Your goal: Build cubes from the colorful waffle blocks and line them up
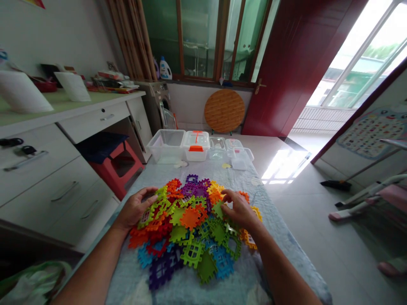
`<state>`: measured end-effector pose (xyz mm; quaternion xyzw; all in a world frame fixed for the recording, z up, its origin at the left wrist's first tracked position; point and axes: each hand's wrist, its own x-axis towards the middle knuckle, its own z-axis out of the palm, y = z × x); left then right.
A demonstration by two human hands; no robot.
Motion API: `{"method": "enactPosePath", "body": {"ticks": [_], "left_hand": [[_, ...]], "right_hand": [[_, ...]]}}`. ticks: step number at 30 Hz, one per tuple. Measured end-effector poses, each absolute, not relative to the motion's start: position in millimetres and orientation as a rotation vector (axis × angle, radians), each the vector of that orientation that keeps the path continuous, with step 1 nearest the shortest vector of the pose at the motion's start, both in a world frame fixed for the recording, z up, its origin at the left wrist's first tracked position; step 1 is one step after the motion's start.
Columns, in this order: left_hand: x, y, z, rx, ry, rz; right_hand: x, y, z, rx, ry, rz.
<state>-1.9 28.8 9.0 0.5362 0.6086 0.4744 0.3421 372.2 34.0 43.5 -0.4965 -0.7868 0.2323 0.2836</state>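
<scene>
A heap of colourful plastic waffle-like building tiles in orange, green, purple, blue and yellow lies on a pale blue quilted cloth. My left hand rests on the heap's left side, its fingers on a lime-green tile. On the right side, my right hand spreads its fingers over a green tile. Neither hand visibly grips a tile. Lower tiles are hidden beneath the heap.
Several plastic storage boxes, including a clear box and one with an orange latch, stand at the cloth's far end. A white cabinet and red stool are left; a round wooden board stands ahead.
</scene>
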Motion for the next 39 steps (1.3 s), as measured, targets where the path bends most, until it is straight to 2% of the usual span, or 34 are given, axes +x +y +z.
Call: {"method": "enactPosePath", "body": {"ticks": [5, 9, 15, 27, 33, 39], "left_hand": [[-3, 29, 9, 1.406, 1.591, 1.205], [-4, 29, 8, 1.41, 1.595, 1.208], [-3, 29, 9, 1.41, 1.609, 1.211], [-1, 28, 12, 1.397, 1.609, 1.216], [-3, 29, 11, 1.417, 1.613, 1.2], [-2, 29, 11, 1.402, 1.611, 1.215]], "right_hand": [[372, 38, 37, -1.249, -2.016, 0.654], [370, 43, 38, -1.365, -2.02, 0.511], [363, 49, 35, -1.502, -2.023, 0.508], [365, 54, 33, -1.414, -2.016, 0.495], [368, 56, 29, -1.327, -1.883, 0.723], [384, 57, 36, -1.174, -1.511, 1.058]]}}
